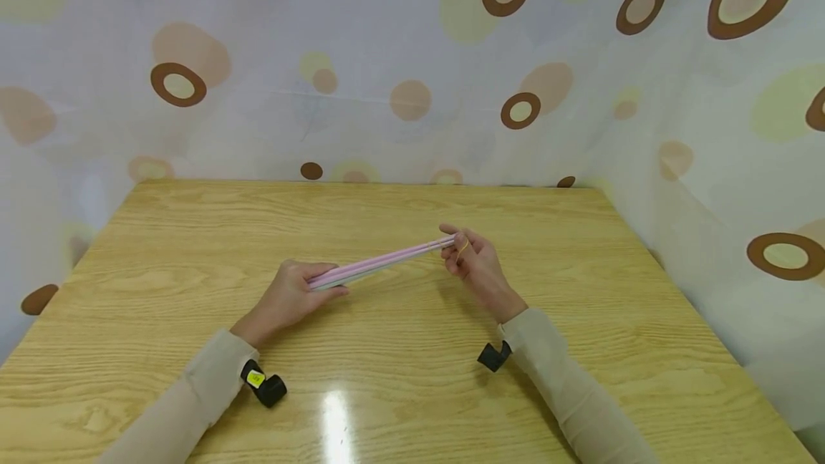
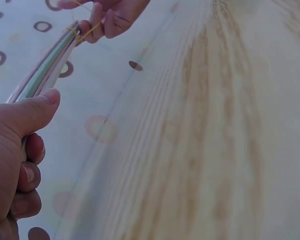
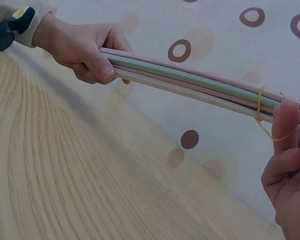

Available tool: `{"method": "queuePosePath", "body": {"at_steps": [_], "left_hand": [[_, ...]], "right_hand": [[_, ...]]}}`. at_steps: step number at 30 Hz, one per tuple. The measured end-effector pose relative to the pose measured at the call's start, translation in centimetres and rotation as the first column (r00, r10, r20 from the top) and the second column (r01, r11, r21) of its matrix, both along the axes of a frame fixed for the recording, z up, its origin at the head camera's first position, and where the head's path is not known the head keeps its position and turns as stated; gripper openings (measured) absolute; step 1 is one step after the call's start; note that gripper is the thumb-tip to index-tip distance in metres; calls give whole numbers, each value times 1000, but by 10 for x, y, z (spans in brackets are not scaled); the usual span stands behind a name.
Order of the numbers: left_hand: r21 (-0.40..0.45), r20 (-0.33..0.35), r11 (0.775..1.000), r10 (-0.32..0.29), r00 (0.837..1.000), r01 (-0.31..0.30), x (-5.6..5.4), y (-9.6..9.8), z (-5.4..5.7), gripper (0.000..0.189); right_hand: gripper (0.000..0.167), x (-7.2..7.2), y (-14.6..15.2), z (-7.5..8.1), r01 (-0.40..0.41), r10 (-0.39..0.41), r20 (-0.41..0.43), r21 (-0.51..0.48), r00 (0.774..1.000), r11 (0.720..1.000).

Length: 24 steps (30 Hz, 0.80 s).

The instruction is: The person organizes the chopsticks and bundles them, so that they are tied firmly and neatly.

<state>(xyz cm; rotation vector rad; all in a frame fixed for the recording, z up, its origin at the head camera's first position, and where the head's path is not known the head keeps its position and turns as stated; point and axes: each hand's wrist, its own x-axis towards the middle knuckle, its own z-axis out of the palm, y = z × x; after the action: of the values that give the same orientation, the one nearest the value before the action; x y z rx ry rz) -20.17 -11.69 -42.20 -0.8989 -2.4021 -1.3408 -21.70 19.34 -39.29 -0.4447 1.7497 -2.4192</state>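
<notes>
A bundle of slim pastel chopsticks (image 1: 380,261), pink, green and whitish, is held slanting over the table, its right end higher in the head view. My left hand (image 1: 293,296) grips the thicker end, thumb along one side and fingers curled round the other. At the thinner end is my right hand (image 1: 480,267), with a thin yellow rubber band (image 3: 260,107) hooked on its fingers. The band loops round the chopsticks near their tips and stretches across to a fingertip (image 3: 286,117). Part of the tips is hidden behind that finger in the right wrist view.
Beneath both hands lies a wood-grain table (image 1: 387,364) with a bright reflection near its front. A white cloth with brown and peach circles (image 1: 361,120) hangs behind it and along the sides. Each sleeved wrist wears a small black camera (image 1: 271,389).
</notes>
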Motion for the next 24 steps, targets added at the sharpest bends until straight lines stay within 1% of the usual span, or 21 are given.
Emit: {"method": "queuePosePath", "body": {"at_steps": [3,5,7,9,11,15,19,22,24], "left_hand": [[-3,-25,1000,-6,1000,6,0,0,0,17],[-8,-37,1000,-10,999,10,0,0,1,18],[-16,-40,1000,-14,999,14,0,-1,0,17],[-28,-47,1000,-15,999,14,0,-1,0,17],[-35,-51,999,-16,999,14,-1,-1,0,18],[-43,-55,999,-16,998,14,-1,-1,-1,20],[-51,-60,999,-21,998,18,-2,-1,-1,19],[-56,-63,998,-17,998,14,-2,-1,-2,19],[-62,-62,998,-13,998,9,-2,-1,-3,18]], "right_hand": [[61,-1,0,1,6,-6,-20,8,1000,1000],[49,-1,0,1,22,-21,-20,48,1000,999],[36,0,1,1,37,-36,-16,109,999,993],[31,0,1,1,41,-40,-10,175,999,984],[29,-1,2,0,38,-37,-9,239,999,970],[37,-4,6,-1,14,-9,-16,346,1000,938],[36,-7,15,0,1,8,-17,470,1000,883],[32,-9,20,1,-23,27,-1,513,1000,858],[29,-10,22,2,-44,50,2,520,999,853]]}}
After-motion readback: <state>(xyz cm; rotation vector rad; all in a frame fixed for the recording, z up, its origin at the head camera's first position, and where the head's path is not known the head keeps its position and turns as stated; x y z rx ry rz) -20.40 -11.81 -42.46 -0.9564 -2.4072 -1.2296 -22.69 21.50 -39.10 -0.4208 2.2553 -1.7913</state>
